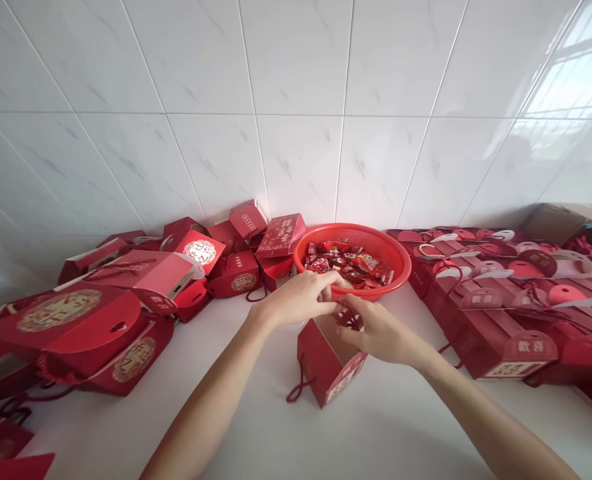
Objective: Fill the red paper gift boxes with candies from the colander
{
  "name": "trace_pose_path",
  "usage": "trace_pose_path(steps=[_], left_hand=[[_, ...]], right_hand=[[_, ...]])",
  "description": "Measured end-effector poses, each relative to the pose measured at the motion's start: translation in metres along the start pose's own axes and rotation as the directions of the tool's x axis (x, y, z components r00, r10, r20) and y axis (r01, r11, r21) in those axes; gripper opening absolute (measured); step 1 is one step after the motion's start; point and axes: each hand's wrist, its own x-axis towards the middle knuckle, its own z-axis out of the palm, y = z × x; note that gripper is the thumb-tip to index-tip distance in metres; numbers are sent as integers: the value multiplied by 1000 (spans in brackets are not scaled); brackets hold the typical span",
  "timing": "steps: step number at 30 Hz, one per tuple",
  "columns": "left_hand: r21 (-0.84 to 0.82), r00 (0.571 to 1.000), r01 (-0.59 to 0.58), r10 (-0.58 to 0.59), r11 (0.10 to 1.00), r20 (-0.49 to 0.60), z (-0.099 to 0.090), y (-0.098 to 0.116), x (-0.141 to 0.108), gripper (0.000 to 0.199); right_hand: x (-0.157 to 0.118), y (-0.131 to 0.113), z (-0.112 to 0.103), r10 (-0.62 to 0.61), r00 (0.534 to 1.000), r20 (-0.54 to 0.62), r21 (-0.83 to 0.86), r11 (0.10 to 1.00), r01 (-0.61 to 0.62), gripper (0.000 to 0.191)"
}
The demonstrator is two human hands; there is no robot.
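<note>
The left hand (301, 298) and right hand (379, 333) are close together above the open box (317, 357); their grip I cannot tell. At its 12 o'clock, sweets (363, 263) fill a basket (402, 270). Pushing fingers could tip the box. Boxes (506, 333) at 3 o'clock read "歡喜".

Both forearms reach forward, converging; left hand (309, 297) and right hand (379, 330) close together, fingers bent.
</note>
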Motion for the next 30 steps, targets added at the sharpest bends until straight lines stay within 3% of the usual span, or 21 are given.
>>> trace_pose_path(steps=[4, 8, 12, 14, 17, 22, 26, 30], left_hand=[[-19, 995, 76, -74, 997, 67, -7, -4, -5, 42], [50, 997, 29, -32, 998, 74, -9, -6, -7, 25], [94, 990, 56, -67, 994, 121, -12, -3, -8, 26], [116, 972, 135, -154, 984, 176, -16, -1, -11, 36], [162, 922, 243, -280, 956, 267, -25, 2, -19, 69], [185, 877, 214, -272, 959, 395, -34, -1, -26, 106], [200, 870, 205, -272, 958, 412, -32, -14, -21, 111], [140, 884, 218, -256, 966, 391, -28, -33, -11, 101]], right_hand=[[-1, 9, -15, -8, 1000, 16, 133, 991, 5, 23], [-1, 21, -22, 84, 996, 39, 186, 978, -90, 42], [-2, 25, -26, -18, 998, 55, 99, 995, 12, 56], [-3, 25, -28, -112, 990, 82, 34, 993, 110, 59], [-2, 26, -29, -169, 978, 124, -11, 985, 172, 56], [-4, 30, -36, 7, 958, 286, 40, 999, -20, 56], [-9, 23, -45, 195, 882, 429, -81, 981, -178, 70], [-11, 17, -49, 230, 880, 415, -176, 970, -171, 76]])
